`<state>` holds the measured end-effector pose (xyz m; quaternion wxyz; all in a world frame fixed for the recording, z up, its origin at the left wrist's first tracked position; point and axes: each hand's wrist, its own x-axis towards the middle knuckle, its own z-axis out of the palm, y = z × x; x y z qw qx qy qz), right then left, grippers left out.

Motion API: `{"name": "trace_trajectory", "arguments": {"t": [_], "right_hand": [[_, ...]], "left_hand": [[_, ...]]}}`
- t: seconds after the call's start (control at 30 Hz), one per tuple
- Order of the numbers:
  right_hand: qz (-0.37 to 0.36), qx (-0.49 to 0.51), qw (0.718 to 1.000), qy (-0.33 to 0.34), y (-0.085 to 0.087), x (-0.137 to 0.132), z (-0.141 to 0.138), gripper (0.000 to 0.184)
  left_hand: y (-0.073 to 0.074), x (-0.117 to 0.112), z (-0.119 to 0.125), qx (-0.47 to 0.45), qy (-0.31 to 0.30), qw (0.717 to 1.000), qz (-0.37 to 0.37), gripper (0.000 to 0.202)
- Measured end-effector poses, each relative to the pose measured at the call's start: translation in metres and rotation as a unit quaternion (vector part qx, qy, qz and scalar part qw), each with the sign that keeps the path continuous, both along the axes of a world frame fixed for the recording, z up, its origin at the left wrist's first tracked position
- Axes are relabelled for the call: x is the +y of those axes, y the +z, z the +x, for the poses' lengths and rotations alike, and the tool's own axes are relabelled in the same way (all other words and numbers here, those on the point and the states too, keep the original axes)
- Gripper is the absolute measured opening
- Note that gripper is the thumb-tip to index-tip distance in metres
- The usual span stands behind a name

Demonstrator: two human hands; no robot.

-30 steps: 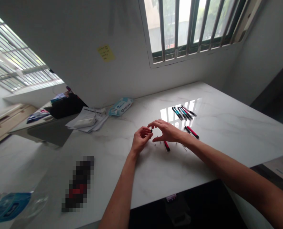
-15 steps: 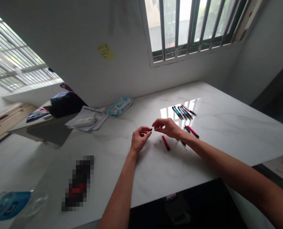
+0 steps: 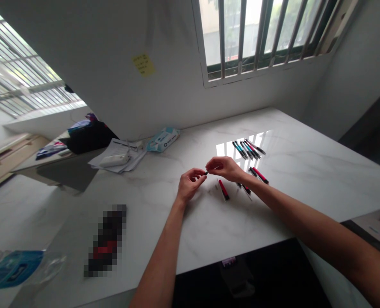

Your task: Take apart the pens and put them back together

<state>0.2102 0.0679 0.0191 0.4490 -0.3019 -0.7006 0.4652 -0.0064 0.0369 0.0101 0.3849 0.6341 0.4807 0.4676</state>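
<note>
My left hand (image 3: 189, 185) pinches a small black pen part (image 3: 206, 173) between thumb and fingertips, just above the table. From the other side, my right hand (image 3: 225, 167) has its thumb and fingers closed at the far end of that same piece. The fingers cover most of it, so its exact kind does not show. Below my right hand lies a red and black pen barrel (image 3: 223, 189) with a thin pale refill beside it. More red and black pen parts (image 3: 245, 188) lie partly under my right wrist. Further right is another red barrel (image 3: 260, 175).
Several pens (image 3: 248, 149) lie in a row towards the window. A wet-wipes pack (image 3: 164, 139) and papers (image 3: 125, 161) are at the back left. A blurred-out dark object (image 3: 106, 241) and a plastic bottle (image 3: 19, 269) lie at the left. A dark panel (image 3: 273, 273) is at the front edge.
My right hand has moved down and left, and its fingers have closed on the black pen part in my left hand. The view has shifted slightly.
</note>
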Motion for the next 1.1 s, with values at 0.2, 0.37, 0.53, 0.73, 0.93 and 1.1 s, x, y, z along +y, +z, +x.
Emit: {"name": "trace_trajectory", "arguments": {"t": [0.2, 0.37, 0.53, 0.73, 0.93, 1.1], "right_hand": [[0.025, -0.079, 0.996, -0.032, -0.002, -0.002, 0.003, 0.026], [0.065, -0.114, 0.991, 0.004, -0.001, -0.002, 0.007, 0.024], [0.073, -0.178, 0.981, -0.033, 0.006, -0.005, 0.008, 0.022], [0.085, -0.187, 0.978, -0.025, 0.010, -0.005, 0.011, 0.027], [0.090, -0.198, 0.976, -0.026, 0.011, -0.006, 0.011, 0.031], [0.092, -0.206, 0.974, -0.023, 0.012, -0.006, 0.012, 0.033]], "left_hand": [[0.002, -0.001, 0.001, 0.005, 0.000, 1.000, -0.010, 0.026], [0.003, -0.002, 0.001, 0.009, 0.004, 1.000, 0.005, 0.025], [0.003, -0.002, 0.000, 0.008, -0.001, 1.000, -0.002, 0.025], [0.001, -0.001, 0.000, 0.019, 0.001, 1.000, 0.003, 0.026], [0.004, -0.003, 0.001, 0.010, 0.004, 1.000, -0.002, 0.025], [0.003, -0.003, 0.001, 0.011, 0.002, 1.000, 0.000, 0.025]]}}
